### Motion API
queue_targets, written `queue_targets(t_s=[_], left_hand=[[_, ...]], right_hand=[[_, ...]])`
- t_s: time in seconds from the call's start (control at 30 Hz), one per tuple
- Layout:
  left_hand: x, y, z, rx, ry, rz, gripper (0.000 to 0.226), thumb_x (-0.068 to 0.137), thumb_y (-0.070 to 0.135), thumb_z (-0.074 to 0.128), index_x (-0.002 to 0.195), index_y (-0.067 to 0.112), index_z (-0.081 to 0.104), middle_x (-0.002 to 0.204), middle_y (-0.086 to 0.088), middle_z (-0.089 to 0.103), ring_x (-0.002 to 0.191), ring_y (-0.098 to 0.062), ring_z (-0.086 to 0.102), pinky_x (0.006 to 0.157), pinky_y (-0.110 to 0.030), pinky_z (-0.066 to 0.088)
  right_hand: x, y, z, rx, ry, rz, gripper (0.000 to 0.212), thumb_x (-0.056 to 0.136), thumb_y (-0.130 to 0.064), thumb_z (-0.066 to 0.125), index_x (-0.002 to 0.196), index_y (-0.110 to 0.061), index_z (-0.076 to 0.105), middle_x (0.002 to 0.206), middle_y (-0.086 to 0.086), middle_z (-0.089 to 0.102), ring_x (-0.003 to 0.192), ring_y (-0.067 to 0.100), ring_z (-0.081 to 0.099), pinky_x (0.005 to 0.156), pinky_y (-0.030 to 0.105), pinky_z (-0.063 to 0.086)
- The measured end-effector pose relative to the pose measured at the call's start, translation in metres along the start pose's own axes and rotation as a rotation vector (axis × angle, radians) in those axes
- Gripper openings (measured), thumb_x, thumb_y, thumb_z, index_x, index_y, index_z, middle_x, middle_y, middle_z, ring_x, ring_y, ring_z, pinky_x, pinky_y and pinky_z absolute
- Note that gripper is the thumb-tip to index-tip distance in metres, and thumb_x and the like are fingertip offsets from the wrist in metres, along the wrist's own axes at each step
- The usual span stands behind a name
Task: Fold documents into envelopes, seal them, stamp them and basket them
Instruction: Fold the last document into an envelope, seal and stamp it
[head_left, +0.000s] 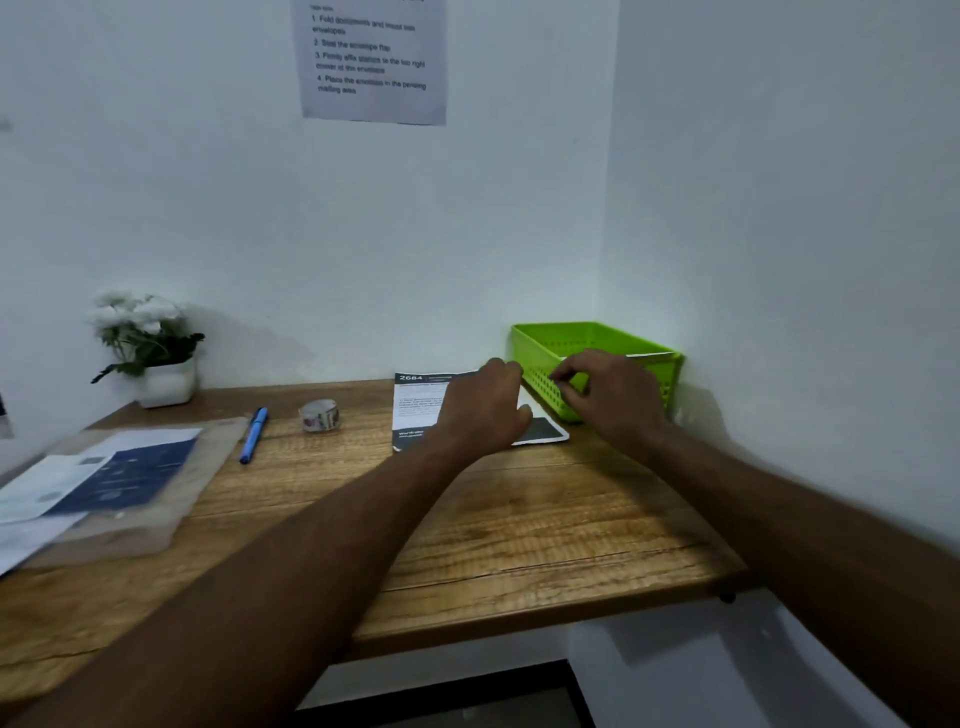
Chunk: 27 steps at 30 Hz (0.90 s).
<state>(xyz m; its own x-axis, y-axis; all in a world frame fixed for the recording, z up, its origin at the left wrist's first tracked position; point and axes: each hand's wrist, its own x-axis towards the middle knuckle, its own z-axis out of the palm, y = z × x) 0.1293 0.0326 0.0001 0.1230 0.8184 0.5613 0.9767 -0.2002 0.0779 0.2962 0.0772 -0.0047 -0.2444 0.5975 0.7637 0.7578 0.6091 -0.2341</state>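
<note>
The right hand's (613, 395) finger and thumb are bent close together, right in front of the green basket (540, 338). I cannot tell if they hold anything. The left hand (483, 410) lies with bent fingers on the document (415, 408), just left of the basket. I cannot tell if it grips it. The tape roll (319, 415) and blue pen (253, 434) sit further left of the basket.
</note>
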Motion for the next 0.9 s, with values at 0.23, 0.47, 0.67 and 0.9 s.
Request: queue_targets(t_s=[0.23, 0.47, 0.67, 0.9], left_hand=[[-0.02, -0.049, -0.01, 0.061, -0.036, -0.07, 0.036, 0.089, 0.031, 0.052, 0.122, 0.018, 0.057, 0.122, -0.001, 0.063, 0.115, -0.021, 0.055, 0.09, -0.034, 0.042], [-0.042, -0.079, -0.011, 0.014, -0.274, -0.121, 0.037, 0.099, 0.028, 0.041, 0.133, 0.019, 0.051, 0.138, -0.003, 0.053, 0.126, -0.023, 0.047, 0.1, -0.037, 0.039], [-0.057, -0.093, -0.019, -0.059, -0.362, -0.092, 0.028, 0.095, 0.027, 0.046, 0.115, 0.018, 0.063, 0.12, -0.004, 0.064, 0.107, -0.024, 0.057, 0.088, -0.037, 0.047], [-0.076, -0.103, -0.033, -0.056, -0.38, -0.042, 0.032, 0.097, 0.032, 0.047, 0.123, 0.019, 0.061, 0.124, 0.0, 0.062, 0.109, -0.018, 0.056, 0.092, -0.036, 0.046]], right_hand=[[0.0, -0.031, 0.026, 0.084, -0.212, -0.038, 0.007, 0.085, -0.028, 0.069, 0.09, -0.033, 0.07, 0.094, -0.013, 0.065, 0.076, 0.007, 0.06, 0.064, 0.025, 0.036], [-0.011, -0.053, 0.05, -0.005, -0.609, 0.007, 0.07, 0.088, -0.06, 0.056, 0.145, -0.023, 0.038, 0.151, -0.001, 0.042, 0.137, 0.019, 0.04, 0.11, 0.039, 0.035], [-0.013, -0.068, 0.051, -0.062, -0.741, 0.04, 0.064, 0.094, -0.061, 0.043, 0.144, -0.021, 0.041, 0.149, 0.004, 0.045, 0.134, 0.023, 0.045, 0.109, 0.039, 0.036], [-0.025, -0.083, 0.043, -0.113, -0.752, -0.044, 0.054, 0.096, -0.059, 0.038, 0.132, -0.022, 0.052, 0.138, 0.004, 0.055, 0.123, 0.026, 0.053, 0.1, 0.044, 0.043]])
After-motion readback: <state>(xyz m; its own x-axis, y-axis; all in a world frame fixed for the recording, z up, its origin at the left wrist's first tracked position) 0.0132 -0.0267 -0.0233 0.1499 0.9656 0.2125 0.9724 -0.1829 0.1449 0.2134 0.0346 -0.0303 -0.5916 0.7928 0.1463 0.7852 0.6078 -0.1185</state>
